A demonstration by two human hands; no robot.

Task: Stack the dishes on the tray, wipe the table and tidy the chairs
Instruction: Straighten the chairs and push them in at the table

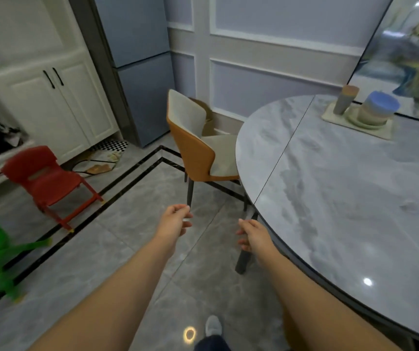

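Head view: dishes already stacked on tray at table's far side. Chair-tidy step, likely. Left hand and right hand apart, loosely curled, empty. Orange chair angled at table edge; next: reach backrest, push in.

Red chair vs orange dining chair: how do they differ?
The red chair is small, one-colour and looks like moulded plastic; the orange chair is taller, with an orange shell, pale padded seat and back, and dark thin legs. The red chair stands out on the open floor near the white cabinet; the orange chair has its seat at the round table edge. Both are upright and unoccupied, and neither hand touches them.
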